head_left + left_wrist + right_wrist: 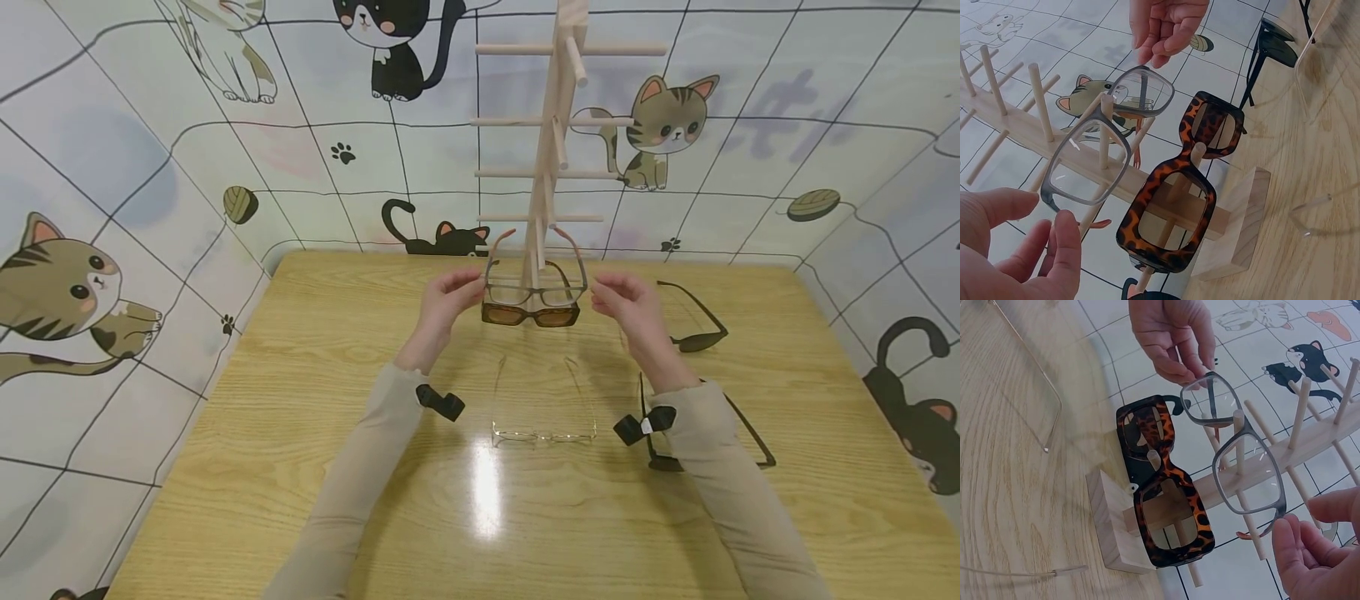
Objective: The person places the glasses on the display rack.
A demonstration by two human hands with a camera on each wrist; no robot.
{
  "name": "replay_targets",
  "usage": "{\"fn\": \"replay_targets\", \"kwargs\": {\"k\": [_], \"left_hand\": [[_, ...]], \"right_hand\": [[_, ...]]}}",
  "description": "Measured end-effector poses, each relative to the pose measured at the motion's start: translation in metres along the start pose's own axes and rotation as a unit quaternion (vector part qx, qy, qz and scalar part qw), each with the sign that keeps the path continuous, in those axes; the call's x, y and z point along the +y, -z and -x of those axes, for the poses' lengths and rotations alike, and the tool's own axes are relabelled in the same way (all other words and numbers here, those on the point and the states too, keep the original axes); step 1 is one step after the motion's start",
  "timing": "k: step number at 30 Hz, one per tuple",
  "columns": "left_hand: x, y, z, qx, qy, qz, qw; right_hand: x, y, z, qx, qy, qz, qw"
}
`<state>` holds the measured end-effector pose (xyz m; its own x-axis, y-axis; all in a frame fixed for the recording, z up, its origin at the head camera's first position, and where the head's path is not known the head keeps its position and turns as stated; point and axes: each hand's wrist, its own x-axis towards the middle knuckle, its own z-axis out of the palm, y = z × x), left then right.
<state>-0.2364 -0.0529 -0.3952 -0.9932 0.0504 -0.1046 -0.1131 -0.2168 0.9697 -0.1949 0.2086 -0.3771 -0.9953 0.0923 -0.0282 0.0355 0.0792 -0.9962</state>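
Note:
Grey-framed eyeglasses (535, 291) rest with their bridge on a peg of the wooden display rack (558, 79), temples pointing back. My left hand (447, 304) is at their left end, thumb and fingertips parted around the hinge corner. At the other end is my right hand (632, 307), its thumb spread from the fingers and its fingertips right beside the frame. Below hang tortoiseshell sunglasses (1200, 178) on the lowest peg. Gold thin-rimmed glasses (543, 437) lie on the table between my forearms, temples toward the rack.
Dark sunglasses (701, 342) lie on the table (300, 350) right of my right hand. Black-framed glasses (663, 463) lie nearer, partly hidden under my right forearm. Bare pegs (517, 122) stick out from the upper rack. A cat-patterned wall (315, 192) stands close behind.

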Motion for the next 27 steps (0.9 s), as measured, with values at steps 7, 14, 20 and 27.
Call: {"fn": "replay_targets", "kwargs": {"k": [7,14,20,27], "left_hand": [[-0.002,0.007,0.006,-0.001,-0.007,-0.029,0.9996],[-0.003,0.012,0.013,-0.008,-0.02,-0.046,0.9987],[-0.008,0.017,0.02,-0.01,-0.021,-0.076,0.9969],[-0.018,0.024,0.03,-0.023,-0.021,-0.104,0.9941]], "right_hand": [[0.001,0.0,0.009,-0.004,0.016,-0.019,0.9997],[0.003,-0.002,0.021,-0.012,0.017,-0.021,0.9996],[0.01,-0.004,0.03,-0.026,0.023,-0.016,0.9993],[0.02,-0.002,0.042,-0.044,0.021,0.006,0.9988]]}}
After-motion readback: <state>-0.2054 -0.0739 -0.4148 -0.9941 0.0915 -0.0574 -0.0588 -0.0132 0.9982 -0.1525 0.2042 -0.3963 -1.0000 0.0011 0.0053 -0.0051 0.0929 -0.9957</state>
